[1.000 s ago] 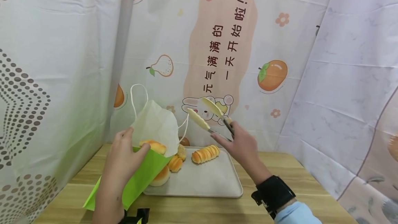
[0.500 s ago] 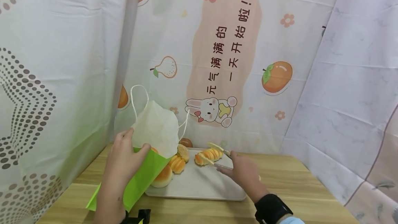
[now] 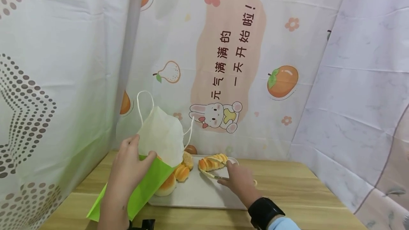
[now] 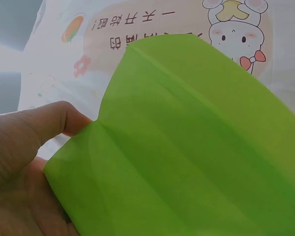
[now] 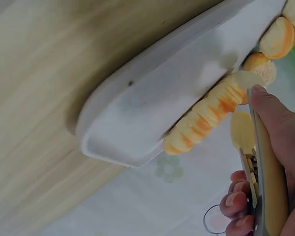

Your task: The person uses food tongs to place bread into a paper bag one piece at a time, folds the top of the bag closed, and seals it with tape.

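The right hand (image 3: 241, 183) clasps metal tongs with pale-yellow tips (image 5: 271, 191), parted about a ridged golden bread roll (image 5: 204, 118) just ahead, contact unclear, above a white rectangular tray (image 3: 204, 195); leftward, the left hand (image 3: 129, 162) grips a lime-green paper bag (image 3: 150, 177)

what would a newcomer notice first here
Probably the bright green bag, hiding the left end of the tray, its mouth held by the left hand. Next, perhaps, the ridged roll toward the tray's back, with the yellow-tipped tongs in the right hand at it. Behind the table, the sideways rabbit print on the curtain also stands out.
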Demonstrator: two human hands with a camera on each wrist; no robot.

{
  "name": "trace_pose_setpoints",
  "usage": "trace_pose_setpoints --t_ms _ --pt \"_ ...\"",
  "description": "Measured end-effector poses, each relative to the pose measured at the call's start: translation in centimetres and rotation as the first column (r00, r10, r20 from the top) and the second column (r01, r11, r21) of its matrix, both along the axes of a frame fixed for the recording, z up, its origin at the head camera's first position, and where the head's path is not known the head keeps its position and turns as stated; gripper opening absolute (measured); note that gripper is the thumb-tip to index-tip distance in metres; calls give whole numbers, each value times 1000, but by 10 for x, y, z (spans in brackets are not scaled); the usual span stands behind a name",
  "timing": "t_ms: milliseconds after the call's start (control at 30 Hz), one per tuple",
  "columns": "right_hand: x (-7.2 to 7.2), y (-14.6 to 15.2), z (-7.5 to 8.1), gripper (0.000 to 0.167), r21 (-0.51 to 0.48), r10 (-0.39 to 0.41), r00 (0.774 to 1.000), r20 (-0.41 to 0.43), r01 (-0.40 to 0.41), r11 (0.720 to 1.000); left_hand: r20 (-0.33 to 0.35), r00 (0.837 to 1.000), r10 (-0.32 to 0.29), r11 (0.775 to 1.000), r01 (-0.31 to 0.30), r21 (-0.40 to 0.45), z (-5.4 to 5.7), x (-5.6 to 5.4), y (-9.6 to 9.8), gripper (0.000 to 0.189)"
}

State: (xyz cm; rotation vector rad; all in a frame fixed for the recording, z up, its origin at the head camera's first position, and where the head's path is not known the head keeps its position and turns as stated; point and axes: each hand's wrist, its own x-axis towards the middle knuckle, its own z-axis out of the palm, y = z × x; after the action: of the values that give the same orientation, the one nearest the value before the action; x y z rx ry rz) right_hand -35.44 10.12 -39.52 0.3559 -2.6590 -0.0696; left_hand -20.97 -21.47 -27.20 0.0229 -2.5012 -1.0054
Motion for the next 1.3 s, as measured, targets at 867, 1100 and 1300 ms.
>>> trace_pose_setpoints --t_ms 867,1100,1300 --pt "28 67 19 59 171 315 948 46 -318 932 11 1000 -28 1000 28 5 -2 -1 -1 76" --pt "42 106 17 62 45 281 959 23 -282 958 -13 1000 -25 1000 25 -9 -2 1 -4 74" --pt "49 108 10 68 -166 102 992 68 -90 982 -33 999 -33 999 32 -12 0 0 0 74"
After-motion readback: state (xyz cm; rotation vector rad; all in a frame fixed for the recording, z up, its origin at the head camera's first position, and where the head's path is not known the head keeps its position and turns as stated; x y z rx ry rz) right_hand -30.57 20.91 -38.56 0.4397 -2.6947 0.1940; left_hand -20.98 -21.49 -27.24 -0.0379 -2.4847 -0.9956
